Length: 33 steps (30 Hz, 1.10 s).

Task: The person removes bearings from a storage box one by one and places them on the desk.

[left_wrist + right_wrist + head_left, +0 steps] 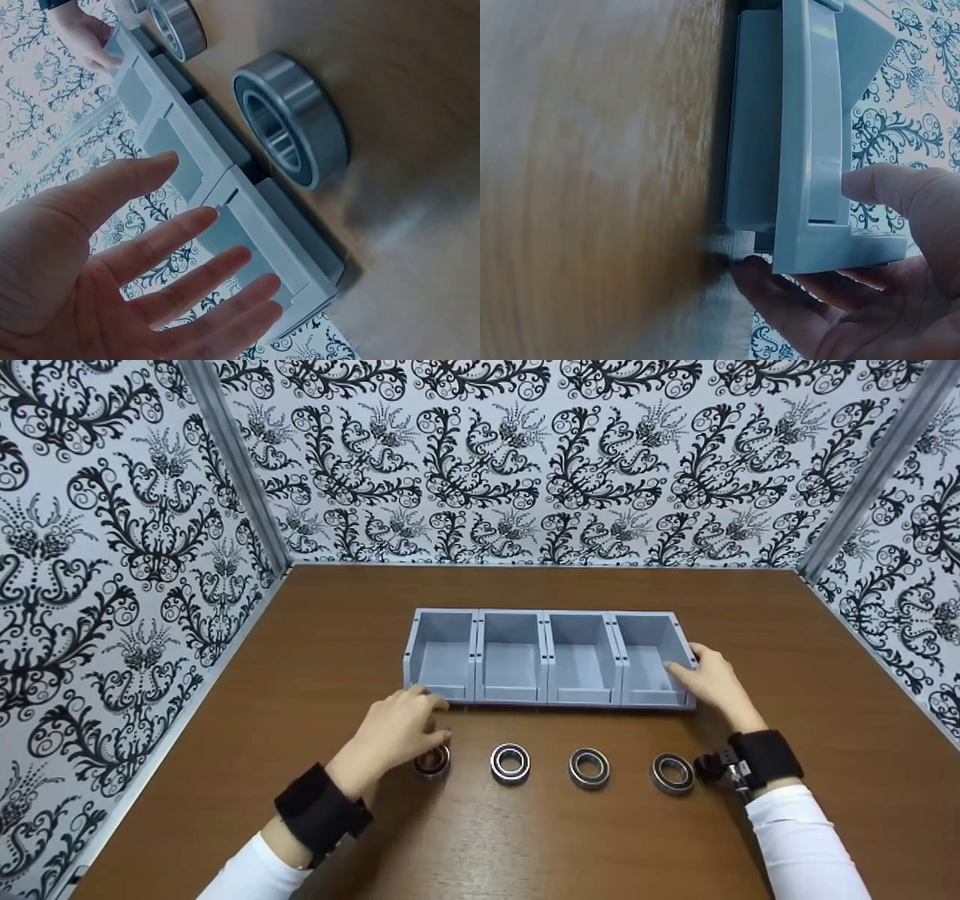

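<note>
A row of joined grey plastic storage bins stands on the table. My right hand holds the right side wall of the rightmost bin. In the right wrist view its thumb lies on the inner side, with the fingers around the outside. My left hand hovers by the front left corner of the row, fingers spread and relaxed, palm empty in the left wrist view. Below it lies the leftmost ball bearing, partly covered by that hand.
More bearings lie in a line in front of the bins: one left of centre, another right of centre, and one beside the right wrist's camera. Patterned walls bound the brown table at the back and sides.
</note>
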Available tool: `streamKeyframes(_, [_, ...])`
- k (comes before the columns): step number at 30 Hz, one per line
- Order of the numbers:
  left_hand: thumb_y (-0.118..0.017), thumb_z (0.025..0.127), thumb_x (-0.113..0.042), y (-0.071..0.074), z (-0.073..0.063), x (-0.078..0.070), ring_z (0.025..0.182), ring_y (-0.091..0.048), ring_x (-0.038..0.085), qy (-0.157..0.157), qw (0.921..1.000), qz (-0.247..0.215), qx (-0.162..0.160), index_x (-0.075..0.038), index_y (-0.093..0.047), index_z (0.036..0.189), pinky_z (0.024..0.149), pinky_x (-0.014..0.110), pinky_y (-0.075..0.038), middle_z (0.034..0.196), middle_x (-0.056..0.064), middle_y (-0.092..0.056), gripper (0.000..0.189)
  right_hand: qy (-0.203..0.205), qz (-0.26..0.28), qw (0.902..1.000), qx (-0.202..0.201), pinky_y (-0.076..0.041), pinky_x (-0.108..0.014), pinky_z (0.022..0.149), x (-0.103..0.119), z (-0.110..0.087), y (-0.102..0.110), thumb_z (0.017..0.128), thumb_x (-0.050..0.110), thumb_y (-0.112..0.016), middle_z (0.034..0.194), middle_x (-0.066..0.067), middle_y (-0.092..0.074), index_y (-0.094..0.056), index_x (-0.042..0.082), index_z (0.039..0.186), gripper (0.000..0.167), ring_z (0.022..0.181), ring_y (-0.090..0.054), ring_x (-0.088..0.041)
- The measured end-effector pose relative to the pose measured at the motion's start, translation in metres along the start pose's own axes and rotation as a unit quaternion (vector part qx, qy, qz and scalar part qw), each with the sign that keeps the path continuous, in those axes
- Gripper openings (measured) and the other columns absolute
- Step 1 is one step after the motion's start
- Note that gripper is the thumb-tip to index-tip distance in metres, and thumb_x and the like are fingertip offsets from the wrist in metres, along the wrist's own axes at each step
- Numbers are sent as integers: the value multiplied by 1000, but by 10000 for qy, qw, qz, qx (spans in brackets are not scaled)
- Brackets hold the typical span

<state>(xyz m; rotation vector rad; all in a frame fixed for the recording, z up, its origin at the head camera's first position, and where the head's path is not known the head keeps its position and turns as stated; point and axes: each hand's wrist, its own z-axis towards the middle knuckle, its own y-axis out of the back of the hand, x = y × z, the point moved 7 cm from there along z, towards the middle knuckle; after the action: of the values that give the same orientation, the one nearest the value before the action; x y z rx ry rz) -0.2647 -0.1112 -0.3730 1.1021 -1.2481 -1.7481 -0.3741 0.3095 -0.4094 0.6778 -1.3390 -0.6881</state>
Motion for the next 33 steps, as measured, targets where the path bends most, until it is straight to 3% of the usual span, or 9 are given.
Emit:
streamKeyframes(13, [-75,85,-31,16,24,5,101,-65,34,19,9999,85,-86,-10,-71,115,79,53,-54,110,12,-66,37,-11,-347,9994,68,-34,-62,107,6,15,9,95,26,-60,141,-42,-38,-27,-18,145,75,126,-43,-57])
streamKeyframes(25, [-74,85,-33,22,57,17,109,-63,35,-27,9991,45,-416,-11,-69,122,84,52,-54,121,13,-65,43,424,-704,9963,238,-24,-64,112,20,34,19,94,25,-62,148,-41,-30,-23,-16,148,78,135,-29,-58])
streamKeyframes(33, [-71,88,-37,23,78,23,115,-60,35,104,9994,50,-328,-12,-67,126,89,52,-53,127,13,-63,46,594,-1147,9910,353,-23,-63,113,33,42,26,95,32,-61,151,-38,-28,-24,-12,149,80,138,-28,-55])
